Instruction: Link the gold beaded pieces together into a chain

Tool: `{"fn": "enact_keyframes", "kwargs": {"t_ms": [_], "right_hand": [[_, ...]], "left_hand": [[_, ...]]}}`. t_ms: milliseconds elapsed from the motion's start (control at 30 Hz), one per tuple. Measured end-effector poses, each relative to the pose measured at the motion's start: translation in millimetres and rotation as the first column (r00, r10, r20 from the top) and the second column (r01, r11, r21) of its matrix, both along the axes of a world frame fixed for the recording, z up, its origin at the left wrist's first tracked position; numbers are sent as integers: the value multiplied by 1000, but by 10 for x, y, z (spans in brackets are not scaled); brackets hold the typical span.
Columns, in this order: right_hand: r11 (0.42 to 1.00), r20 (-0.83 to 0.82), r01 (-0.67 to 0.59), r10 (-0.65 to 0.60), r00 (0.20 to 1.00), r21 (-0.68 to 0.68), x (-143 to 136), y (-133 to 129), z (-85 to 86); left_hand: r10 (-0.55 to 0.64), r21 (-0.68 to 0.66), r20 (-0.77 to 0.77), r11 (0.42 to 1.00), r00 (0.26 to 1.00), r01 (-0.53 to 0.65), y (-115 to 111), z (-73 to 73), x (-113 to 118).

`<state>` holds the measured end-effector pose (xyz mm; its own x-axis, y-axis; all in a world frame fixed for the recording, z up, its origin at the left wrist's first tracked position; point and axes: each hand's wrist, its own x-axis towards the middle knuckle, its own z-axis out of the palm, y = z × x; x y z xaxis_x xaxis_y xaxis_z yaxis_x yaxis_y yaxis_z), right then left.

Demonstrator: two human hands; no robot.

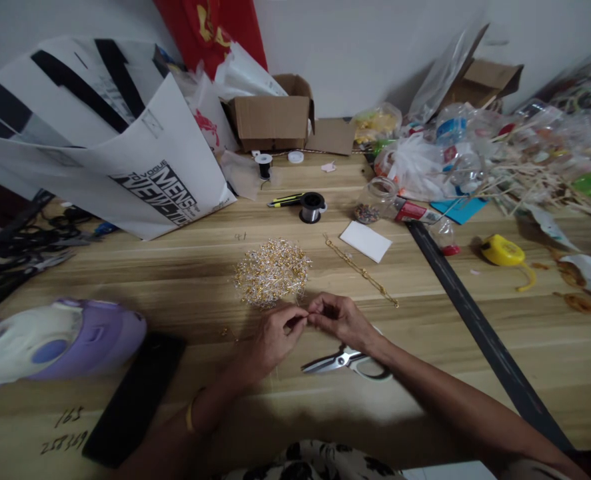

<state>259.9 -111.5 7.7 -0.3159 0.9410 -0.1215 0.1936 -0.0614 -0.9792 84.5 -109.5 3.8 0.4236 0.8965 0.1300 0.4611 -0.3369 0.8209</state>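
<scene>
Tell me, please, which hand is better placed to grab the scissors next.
Probably the right hand: the scissors lie closer to it, handles to the right and blades pointing left.

There is one heap of gold and clear pieces [271, 270], two hands [276, 335] [344, 320] and one pair of scissors [343, 359] on the heap's near side, two spools [264, 167] [311, 212] beyond it, and one gold chain [364, 272], one white card [366, 241], one clear jar [381, 189] with beads [366, 213] and one yellow tape measure [502, 251] to its right
</scene>
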Motion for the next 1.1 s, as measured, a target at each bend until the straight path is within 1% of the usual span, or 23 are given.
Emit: {"fn": "enact_keyframes", "kwargs": {"t_ms": [167,267,367,533,767,967,1100], "right_hand": [[1000,21,-2,1,1000,28,7,3,-17],[998,49,-14,11,999,53,7,-2,-22],[996,73,-40,34,997,86,7,-13,-19],[985,168,-75,49,985,156,17,-31,-8],[962,245,-115,52,968,249,29,-41,-7],[943,284,-135,46,958,304,51,-23,1],[947,276,-135,53,960,291,63,-18,37]], "left_hand": [[-17,-117,71,993,997,25,22,48,3],[-16,-167,105,985,994,34,42,49,-7],[-42,-207,135,976,990,70,67,57,-21],[-52,-279,198,954,979,107,107,92,-31],[-42,-383,301,910,953,161,123,43,-33],[7,-432,334,890,943,146,101,55,-17],[53,-451,323,886,945,105,89,39,-26]]}}
